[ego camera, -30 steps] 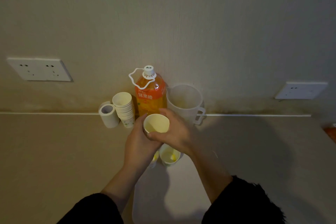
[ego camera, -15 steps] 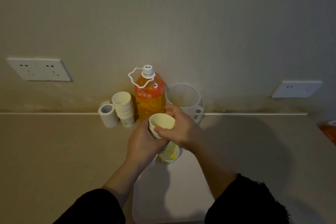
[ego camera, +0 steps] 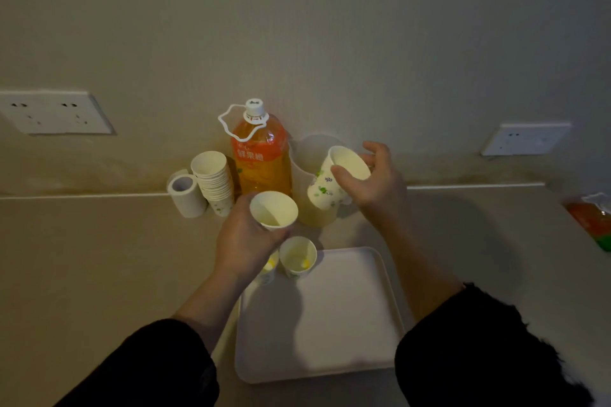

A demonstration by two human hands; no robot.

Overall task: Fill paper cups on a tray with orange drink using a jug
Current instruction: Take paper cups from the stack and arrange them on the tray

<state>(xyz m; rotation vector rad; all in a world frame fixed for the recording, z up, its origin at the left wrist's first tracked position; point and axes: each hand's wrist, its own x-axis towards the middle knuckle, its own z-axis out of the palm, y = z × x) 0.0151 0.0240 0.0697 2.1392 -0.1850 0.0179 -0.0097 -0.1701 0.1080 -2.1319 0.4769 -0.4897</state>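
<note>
Since cups seemingly go singly onto the tray (ego camera: 347,324), the left hand (ego camera: 244,241) grips an upright cup (ego camera: 273,210), the right hand (ego camera: 377,185) a tilted cup (ego camera: 325,187), apart, before the jug (ego camera: 302,162) by the counter's (ego camera: 99,258) back edge.

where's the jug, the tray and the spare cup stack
jug (ego camera: 301,172): head view, translucent left wall
tray (ego camera: 330,324): head view, bare middle
spare cup stack (ego camera: 218,187): head view, stacked rims

Matt paper cups (ego camera: 273,210), a glossy clear plastic bottle (ego camera: 261,158) — smooth matt tray (ego camera: 347,324), translucent plastic jug (ego camera: 309,175).
</note>
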